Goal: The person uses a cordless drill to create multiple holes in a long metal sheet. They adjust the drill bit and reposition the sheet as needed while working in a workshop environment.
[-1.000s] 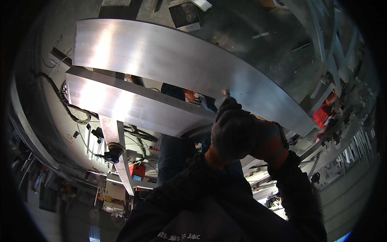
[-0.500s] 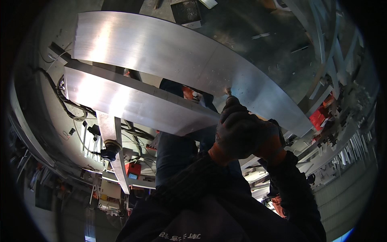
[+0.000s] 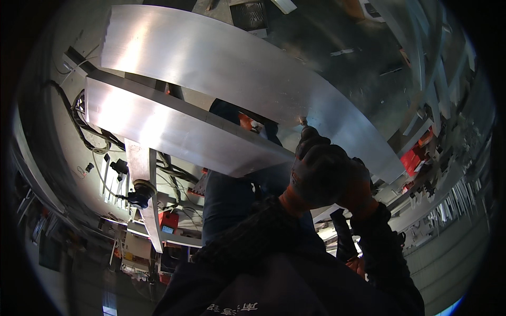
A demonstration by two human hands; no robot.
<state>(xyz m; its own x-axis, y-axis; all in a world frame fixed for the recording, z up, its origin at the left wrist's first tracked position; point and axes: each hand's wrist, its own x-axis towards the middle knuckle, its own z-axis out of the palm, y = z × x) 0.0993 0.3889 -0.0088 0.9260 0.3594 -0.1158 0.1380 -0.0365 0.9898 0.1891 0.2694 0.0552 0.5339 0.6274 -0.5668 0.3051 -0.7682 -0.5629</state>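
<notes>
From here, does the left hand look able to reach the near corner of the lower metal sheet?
Probably yes. The gloved left hand is raised beside the right hand, just right of the lower metal sheet, whose near corner ends close to its fingers. Nothing visible lies between them.

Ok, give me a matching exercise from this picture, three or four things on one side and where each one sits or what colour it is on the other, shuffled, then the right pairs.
Things:
1. upper metal panel
2. lower metal panel
3. gloved hands
4. red box

Descriptions:
A. grey gloves with orange cuffs, clasped together at the panel edge
B. small, low in the clutter at lower left
C. long bright curved sheet across the top
D. shorter bright sheet below it, ending in a point near the hands

Pairs: 1-C, 2-D, 3-A, 4-B
</notes>
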